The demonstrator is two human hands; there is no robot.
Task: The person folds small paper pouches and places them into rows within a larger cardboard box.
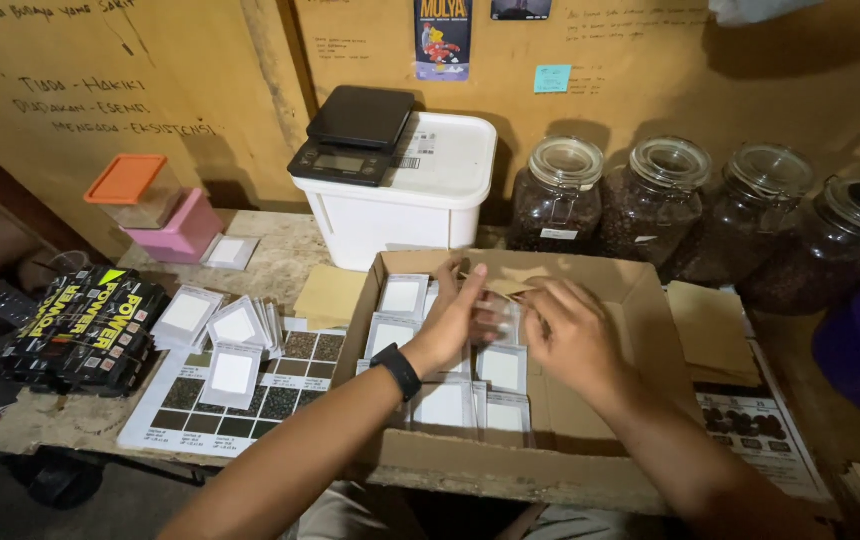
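Both our hands, left hand and right hand, fingers spread loose, sort white-windowed pouches inside cardboard box, frame centre.

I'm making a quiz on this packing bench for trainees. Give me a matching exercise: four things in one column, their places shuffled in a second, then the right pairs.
Things:
1. Black scale
2. Glass jars
3. Orange-lidded box
4. Person's two hands

Places:
A. In a row along the wall at the right
B. Inside the open cardboard box, on the small white-windowed pouches
C. On top of the white lidded tub
D. Stacked on a pink box at the left

Pairs: 1-C, 2-A, 3-D, 4-B
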